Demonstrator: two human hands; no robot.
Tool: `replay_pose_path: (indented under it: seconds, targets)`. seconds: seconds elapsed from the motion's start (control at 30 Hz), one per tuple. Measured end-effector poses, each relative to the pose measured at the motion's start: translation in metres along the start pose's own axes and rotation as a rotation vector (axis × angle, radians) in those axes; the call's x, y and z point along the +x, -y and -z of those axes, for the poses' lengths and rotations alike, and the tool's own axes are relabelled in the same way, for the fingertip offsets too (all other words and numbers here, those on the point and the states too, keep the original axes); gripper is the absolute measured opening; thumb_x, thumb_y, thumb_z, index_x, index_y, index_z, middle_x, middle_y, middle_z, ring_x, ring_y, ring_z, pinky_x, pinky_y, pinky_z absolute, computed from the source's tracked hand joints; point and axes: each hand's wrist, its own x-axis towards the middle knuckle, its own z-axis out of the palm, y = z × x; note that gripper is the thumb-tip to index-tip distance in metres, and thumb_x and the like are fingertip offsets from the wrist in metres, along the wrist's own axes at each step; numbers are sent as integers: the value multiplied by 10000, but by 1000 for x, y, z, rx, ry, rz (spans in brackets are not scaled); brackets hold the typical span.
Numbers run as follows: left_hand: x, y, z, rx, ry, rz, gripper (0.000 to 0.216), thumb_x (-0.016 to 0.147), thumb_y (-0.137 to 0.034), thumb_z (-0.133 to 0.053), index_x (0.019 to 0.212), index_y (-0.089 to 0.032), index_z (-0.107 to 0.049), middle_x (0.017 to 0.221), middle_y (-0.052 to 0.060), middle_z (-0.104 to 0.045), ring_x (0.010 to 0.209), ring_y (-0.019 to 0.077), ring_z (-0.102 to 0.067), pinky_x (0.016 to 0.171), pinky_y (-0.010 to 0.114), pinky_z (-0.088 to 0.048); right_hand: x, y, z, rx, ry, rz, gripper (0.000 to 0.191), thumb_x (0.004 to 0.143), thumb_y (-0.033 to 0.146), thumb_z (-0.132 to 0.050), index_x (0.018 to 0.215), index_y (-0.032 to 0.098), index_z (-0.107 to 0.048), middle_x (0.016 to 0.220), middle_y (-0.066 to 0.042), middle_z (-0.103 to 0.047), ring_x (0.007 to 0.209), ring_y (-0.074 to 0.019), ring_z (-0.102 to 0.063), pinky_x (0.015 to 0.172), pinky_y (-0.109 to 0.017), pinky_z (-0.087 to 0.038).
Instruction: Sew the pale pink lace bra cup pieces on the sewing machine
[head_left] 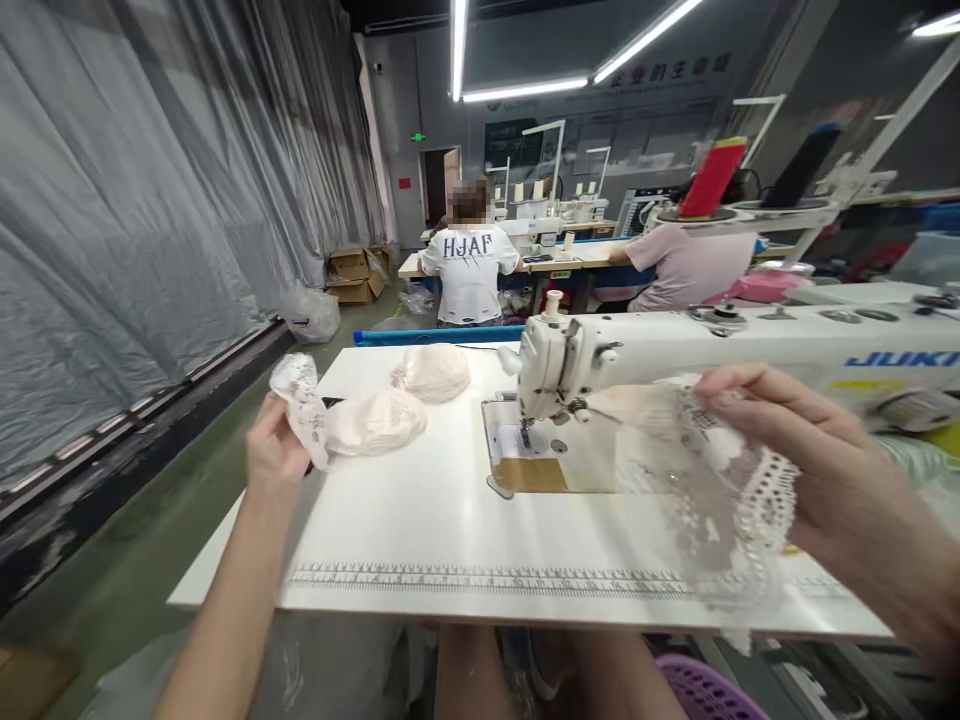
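At the table's left edge my left hand [274,445] is closed on a small white lace piece [301,400]. Right beside it, pale pink fabric cups [379,420] lie on the tabletop, with another pale stack [435,372] behind them. My right hand [795,450], right of the needle area, pinches a sheer white lace piece [705,500] with a scalloped edge, which hangs blurred above the table. Between my hands stands a white sewing machine [559,365]; no fabric shows under its needle.
A printed ruler [480,578] runs along the front of the white table [375,540]. Red [714,180] and black [806,170] thread cones stand at the right. Two people sit at machines ahead. A purple basket [705,690] is below the table, and cardboard boxes [356,275] stand by the curtain.
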Motion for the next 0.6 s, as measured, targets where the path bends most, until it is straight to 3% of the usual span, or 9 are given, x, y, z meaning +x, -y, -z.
replay_pose_path:
  seconds: [0.03,0.1,0.17,0.23,0.3,0.4,0.5,0.6]
  targets:
    - [-13,5,-8,107,83,6,71,685,-190,-656,740,-171,-616,755,-7,-659,688,118,-608,660,204,-486,-2,-1,8,-114,51,78,135,743,368,-641,798,258,-587,679,4,-559,428,-102,-444,337,-219,-306]
    - [-46,20,-27,487,377,7,91,710,-228,-677,769,-175,-632,832,16,-664,762,144,-612,671,220,-479,-1,-13,10,-367,285,228,135,829,371,-547,830,245,-597,708,-11,-581,495,-122,-489,401,-235,-361]
    - [-83,40,-47,915,790,36,82,786,-254,-621,794,-178,-650,914,42,-658,837,166,-602,716,258,-480,0,-38,5,-560,622,326,189,880,349,-462,856,229,-606,707,-17,-598,595,-153,-546,519,-266,-434]
    - [-115,61,-61,1156,1116,21,112,830,-252,-569,815,-181,-655,972,57,-647,844,171,-598,726,289,-486,1,-68,5,-653,869,335,248,898,355,-430,1055,239,-583,751,-14,-639,628,-163,-584,588,-287,-471]
    - [-138,77,-65,1257,1165,-180,164,880,-225,-490,865,-178,-646,1010,76,-632,908,182,-578,761,311,-478,-1,-95,21,-737,738,331,338,919,387,-385,1202,251,-509,924,-42,-672,719,-183,-630,652,-313,-498]
    - [-152,90,-61,1336,1168,-419,218,910,-190,-430,1021,-188,-618,1069,93,-616,977,197,-552,810,349,-460,-6,-130,74,-967,341,438,399,912,453,-344,1187,240,-541,1072,-95,-659,926,-274,-634,778,-408,-501]
    - [-152,94,-58,1360,1303,-444,282,918,-218,-440,1173,-216,-559,1244,108,-547,1152,224,-485,935,405,-408,-11,-159,129,-1171,317,551,425,878,516,-355,1197,317,-552,1231,-64,-595,1088,-349,-559,904,-533,-428]
    - [-152,97,-63,1403,1401,-380,365,932,-284,-420,1292,-262,-472,1387,106,-430,1325,257,-315,1065,514,-238,-15,-178,155,-1167,295,566,435,887,510,-296,1282,416,-452,1293,-13,-551,1129,-362,-530,916,-574,-398]
